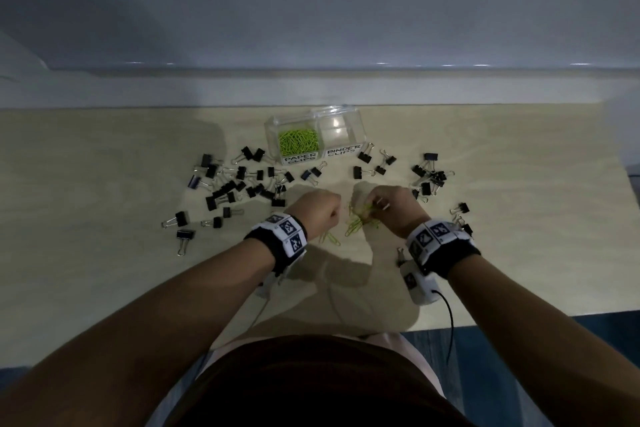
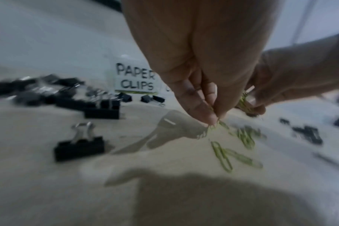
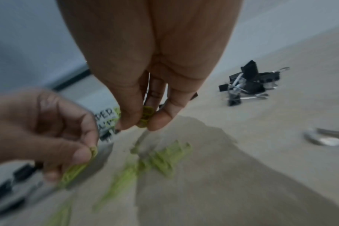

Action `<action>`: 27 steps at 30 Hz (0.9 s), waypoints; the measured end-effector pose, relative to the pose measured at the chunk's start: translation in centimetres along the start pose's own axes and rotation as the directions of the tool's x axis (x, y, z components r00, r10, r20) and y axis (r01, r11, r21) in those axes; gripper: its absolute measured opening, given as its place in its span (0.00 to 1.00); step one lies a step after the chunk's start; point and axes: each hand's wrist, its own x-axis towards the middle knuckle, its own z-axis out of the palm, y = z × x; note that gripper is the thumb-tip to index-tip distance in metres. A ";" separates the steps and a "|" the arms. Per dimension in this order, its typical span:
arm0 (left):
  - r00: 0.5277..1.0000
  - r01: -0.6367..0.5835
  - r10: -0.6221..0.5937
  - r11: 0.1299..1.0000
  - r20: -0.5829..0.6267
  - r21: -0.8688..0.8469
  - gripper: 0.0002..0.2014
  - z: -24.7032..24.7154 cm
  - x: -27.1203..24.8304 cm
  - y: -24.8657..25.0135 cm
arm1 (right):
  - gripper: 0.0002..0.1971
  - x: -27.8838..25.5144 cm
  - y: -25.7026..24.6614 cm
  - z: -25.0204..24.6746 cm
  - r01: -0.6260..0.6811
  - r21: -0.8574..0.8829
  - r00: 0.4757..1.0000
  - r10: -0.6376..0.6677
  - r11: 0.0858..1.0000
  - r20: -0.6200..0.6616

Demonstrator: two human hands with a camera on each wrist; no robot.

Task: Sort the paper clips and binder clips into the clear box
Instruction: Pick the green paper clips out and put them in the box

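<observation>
The clear box (image 1: 341,114) stands at the table's back middle; its left compartment, labelled PAPER CLIPS (image 2: 135,78), holds a heap of green paper clips (image 1: 298,141), and the right compartment, labelled BINDER CLIPS, looks bare. Loose green paper clips (image 1: 360,224) lie on the table between my hands. My left hand (image 1: 320,213) pinches green paper clips (image 3: 75,171) at its fingertips (image 2: 210,117). My right hand (image 1: 391,206) pinches a small bunch of green paper clips (image 3: 146,115). Black binder clips (image 1: 239,184) are scattered to the left, and more binder clips (image 1: 429,175) to the right.
The light wooden table (image 1: 104,270) ends at a grey wall ledge behind the box. A cable (image 1: 450,322) runs from my right wrist camera over the table's front edge. One binder clip (image 2: 78,145) sits close to my left hand.
</observation>
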 end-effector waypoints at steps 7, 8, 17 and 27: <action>0.906 0.080 -0.263 0.876 -0.332 -0.475 0.03 -5.7 -1.5 -3.2 | 0.06 6.1 -7.7 -2.3 0.088 0.222 0.992 -0.066 0.971 -0.104; 0.872 0.089 -0.304 0.869 -0.383 -0.487 0.03 -6.7 -1.3 -3.7 | 0.07 7.2 -9.1 -2.1 0.107 0.208 0.988 -0.081 0.972 -0.128; 0.851 0.237 -0.304 0.950 -0.428 -0.204 0.05 -9.6 4.0 -5.3 | 0.10 8.2 -11.4 -1.3 0.271 -0.182 0.946 -0.296 0.945 -0.129; 0.965 -0.261 0.259 0.953 0.029 0.154 0.16 -0.7 -1.9 -3.4 | 0.31 0.8 0.2 -0.1 0.492 -0.463 0.865 -0.350 0.737 0.360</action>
